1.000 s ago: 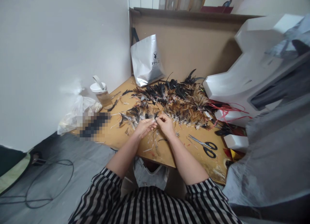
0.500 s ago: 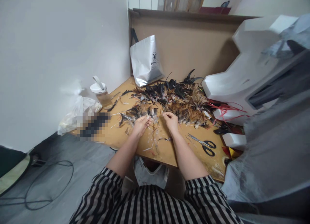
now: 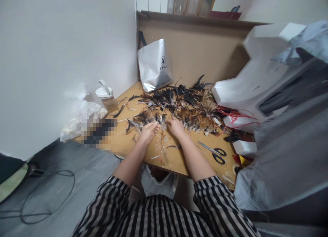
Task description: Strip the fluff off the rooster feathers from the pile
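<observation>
My left hand (image 3: 150,131) is closed in a pinch at the base of a small cluster of brown and black feathers (image 3: 146,119). To its right, my right hand (image 3: 175,127) has its fingers drawn together beside the feathers; what lies between them is too small to make out. A brown feather bunch (image 3: 196,120) spreads on the table (image 3: 143,156) just right of my right hand. Behind both hands lies a row of darker feathers (image 3: 166,96). Feather scraps and bits of thread are scattered between my forearms.
Black-handled scissors (image 3: 212,152) lie right of my right forearm. Red strings (image 3: 235,117) hang by white foam (image 3: 232,93) at the right. A silver bag (image 3: 155,66), a lidded jug (image 3: 107,98) and a plastic bag (image 3: 83,117) stand further back and left.
My right hand has moved a little to the left, closer to my left hand, and its fingers have turned inward. My left hand stays almost in place.
</observation>
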A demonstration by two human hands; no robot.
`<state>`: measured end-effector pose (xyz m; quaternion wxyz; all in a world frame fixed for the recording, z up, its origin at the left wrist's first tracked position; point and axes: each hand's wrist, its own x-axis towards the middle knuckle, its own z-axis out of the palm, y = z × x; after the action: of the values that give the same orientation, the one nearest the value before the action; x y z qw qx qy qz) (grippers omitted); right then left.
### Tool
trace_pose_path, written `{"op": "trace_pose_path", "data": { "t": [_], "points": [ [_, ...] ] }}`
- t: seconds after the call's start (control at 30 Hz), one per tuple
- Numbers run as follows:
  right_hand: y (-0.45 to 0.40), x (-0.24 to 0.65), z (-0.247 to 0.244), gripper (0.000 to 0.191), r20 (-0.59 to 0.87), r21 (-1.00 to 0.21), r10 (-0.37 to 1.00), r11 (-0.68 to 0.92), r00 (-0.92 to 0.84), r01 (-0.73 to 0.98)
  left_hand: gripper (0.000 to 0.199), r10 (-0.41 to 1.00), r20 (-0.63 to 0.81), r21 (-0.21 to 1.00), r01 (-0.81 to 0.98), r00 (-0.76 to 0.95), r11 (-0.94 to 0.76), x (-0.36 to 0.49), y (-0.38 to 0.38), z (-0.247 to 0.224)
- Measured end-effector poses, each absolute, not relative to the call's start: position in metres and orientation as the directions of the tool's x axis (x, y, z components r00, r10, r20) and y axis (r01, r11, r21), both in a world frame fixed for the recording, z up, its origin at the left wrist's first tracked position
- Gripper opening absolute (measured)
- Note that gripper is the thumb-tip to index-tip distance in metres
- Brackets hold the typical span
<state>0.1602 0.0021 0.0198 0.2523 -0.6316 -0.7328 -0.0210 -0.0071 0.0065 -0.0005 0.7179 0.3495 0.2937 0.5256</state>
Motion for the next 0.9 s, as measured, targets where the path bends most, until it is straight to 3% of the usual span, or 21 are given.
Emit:
{"op": "trace_pose_path", "data": {
  "t": [0.2, 0.5, 0.7, 0.9],
  "points": [
    [0.002, 0.162, 0.012, 0.020, 0.435, -0.182, 0.886, 0.261, -0.161, 0.948, 0.019, 0.929, -0.065, 0.772, -0.571, 0.365, 0.279, -0.008, 0.004, 0.002],
    [-0.012, 0.162, 0.024, 0.021, 0.724, -0.435, 0.689, 0.412, 0.039, 0.801, 0.012, 0.874, -0.074, 0.732, -0.569, 0.479, 0.375, -0.009, 0.004, 0.001],
    [-0.017, 0.145, 0.029, 0.020, 0.745, -0.424, 0.666, 0.427, 0.040, 0.798, 0.010, 0.764, -0.103, 0.705, -0.495, 0.637, 0.508, -0.008, 0.000, 0.003],
    [-0.018, 0.136, 0.029, 0.019, 0.734, -0.427, 0.679, 0.433, 0.025, 0.794, 0.007, 0.801, -0.091, 0.686, -0.545, 0.592, 0.481, -0.009, 0.001, 0.003]
  ]
}}
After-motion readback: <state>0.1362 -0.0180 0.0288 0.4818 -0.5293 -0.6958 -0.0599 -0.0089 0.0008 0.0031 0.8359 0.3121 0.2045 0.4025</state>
